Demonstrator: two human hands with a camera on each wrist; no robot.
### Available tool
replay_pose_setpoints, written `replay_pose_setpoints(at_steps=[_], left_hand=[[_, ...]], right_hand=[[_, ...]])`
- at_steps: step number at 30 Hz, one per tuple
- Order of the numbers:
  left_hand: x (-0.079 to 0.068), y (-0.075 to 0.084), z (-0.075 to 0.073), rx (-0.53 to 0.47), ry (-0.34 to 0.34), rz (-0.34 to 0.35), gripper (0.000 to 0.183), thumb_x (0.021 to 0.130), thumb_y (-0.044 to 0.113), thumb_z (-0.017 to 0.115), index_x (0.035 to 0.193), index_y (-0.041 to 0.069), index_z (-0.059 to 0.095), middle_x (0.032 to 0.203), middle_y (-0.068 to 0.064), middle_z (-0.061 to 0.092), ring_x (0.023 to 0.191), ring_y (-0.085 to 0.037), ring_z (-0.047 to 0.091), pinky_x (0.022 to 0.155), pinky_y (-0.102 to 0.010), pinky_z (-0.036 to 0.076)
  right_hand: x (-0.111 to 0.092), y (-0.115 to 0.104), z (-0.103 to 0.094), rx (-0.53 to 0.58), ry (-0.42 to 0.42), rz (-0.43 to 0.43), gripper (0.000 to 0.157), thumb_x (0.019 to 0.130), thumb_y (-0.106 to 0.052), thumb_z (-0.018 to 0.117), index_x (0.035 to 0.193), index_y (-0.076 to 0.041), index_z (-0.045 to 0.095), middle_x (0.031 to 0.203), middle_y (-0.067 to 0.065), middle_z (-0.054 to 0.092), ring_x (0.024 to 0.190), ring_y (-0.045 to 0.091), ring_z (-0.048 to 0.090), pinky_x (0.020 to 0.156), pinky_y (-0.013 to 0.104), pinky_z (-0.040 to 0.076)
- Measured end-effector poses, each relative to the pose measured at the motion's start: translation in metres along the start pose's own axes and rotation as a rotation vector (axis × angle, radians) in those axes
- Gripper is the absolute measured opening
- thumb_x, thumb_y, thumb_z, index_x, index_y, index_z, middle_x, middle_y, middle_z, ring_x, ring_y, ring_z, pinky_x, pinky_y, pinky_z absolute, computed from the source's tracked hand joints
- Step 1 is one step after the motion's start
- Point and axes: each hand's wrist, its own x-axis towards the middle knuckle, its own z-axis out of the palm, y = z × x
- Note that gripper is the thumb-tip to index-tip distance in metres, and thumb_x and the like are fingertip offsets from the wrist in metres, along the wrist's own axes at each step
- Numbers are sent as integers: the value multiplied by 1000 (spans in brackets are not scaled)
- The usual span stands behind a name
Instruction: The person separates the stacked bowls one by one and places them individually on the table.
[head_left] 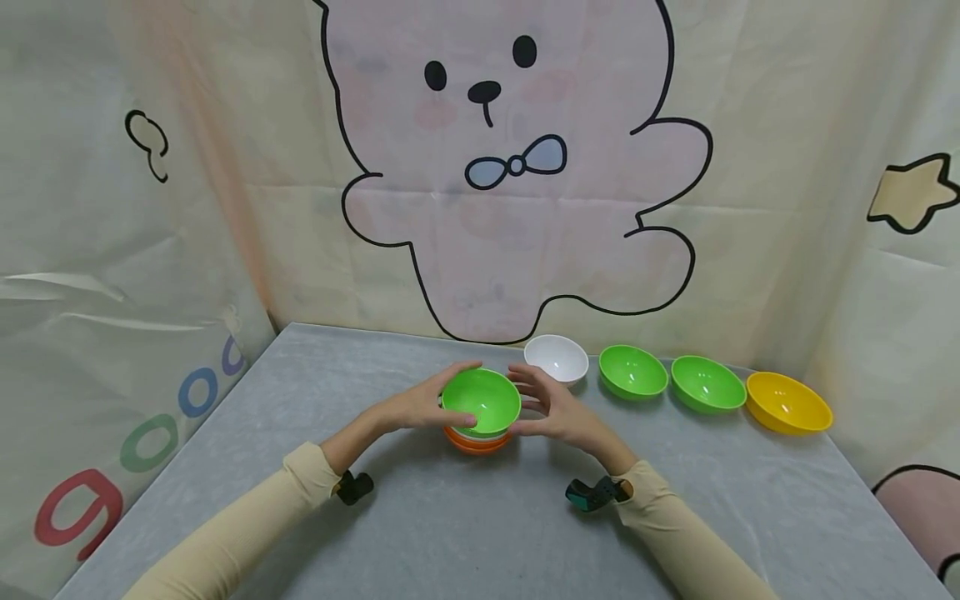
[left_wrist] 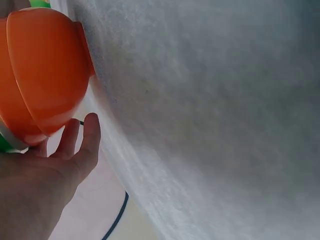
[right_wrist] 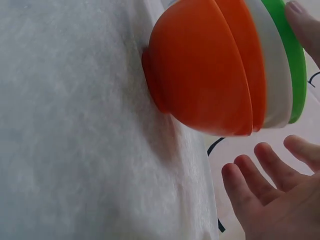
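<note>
A stack of bowls stands upright on the table, with a green bowl (head_left: 487,398) on top, a white bowl (right_wrist: 275,70) under it and two orange bowls (right_wrist: 200,65) at the bottom. My left hand (head_left: 420,406) holds the green bowl from the left, thumb across the near rim and fingers on the far side; part of its grip is hidden in the left wrist view. On the right side, my right hand (head_left: 558,414) is spread around the stack. Its thumb is close to the green rim, and its fingers stand apart from the bowls in the right wrist view.
Along the back right of the grey table (head_left: 450,533) is a row of bowls: a white bowl (head_left: 557,358), a green bowl (head_left: 633,372), another green bowl (head_left: 707,384) and a yellow bowl (head_left: 789,403). A printed curtain (head_left: 780,167) hangs behind.
</note>
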Motion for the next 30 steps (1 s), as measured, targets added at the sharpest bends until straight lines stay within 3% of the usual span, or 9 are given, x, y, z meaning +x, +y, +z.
replay_pose_setpoints(at_steps=[7, 12, 22, 30], left_hand=[[-5, -11, -2, -59, -50, 63, 97, 84, 32, 85, 159, 16, 27, 148, -5, 42, 135, -25, 42, 106, -51, 39], [-7, -15, -2, -59, -49, 97, 91, 85, 29, 85, 157, 15, 30, 147, -5, 43, 136, -27, 42, 107, -52, 38], [-10, -11, -3, -55, -42, 64, 92, 84, 26, 86, 158, 17, 31, 149, -4, 43, 138, -27, 41, 107, -49, 39], [-12, -7, -3, -32, -30, 53, 93, 84, 26, 86, 158, 15, 31, 149, -5, 43, 137, -30, 41, 105, -51, 41]], right_hand=[[6, 1, 8, -17, -23, 25, 95, 82, -15, 88, 156, -4, 30, 156, 15, 36, 140, 36, 39, 109, 47, 37], [12, 2, 12, -52, -41, -5, 96, 80, -16, 90, 155, -4, 32, 150, 10, 42, 134, 28, 45, 105, 42, 42], [18, -3, 18, -95, -47, 51, 108, 75, -26, 94, 158, -6, 28, 147, 8, 44, 130, 24, 47, 104, 42, 42], [19, 0, 19, -123, -29, 5, 99, 75, -22, 93, 155, -12, 36, 144, 5, 47, 129, 23, 47, 105, 48, 40]])
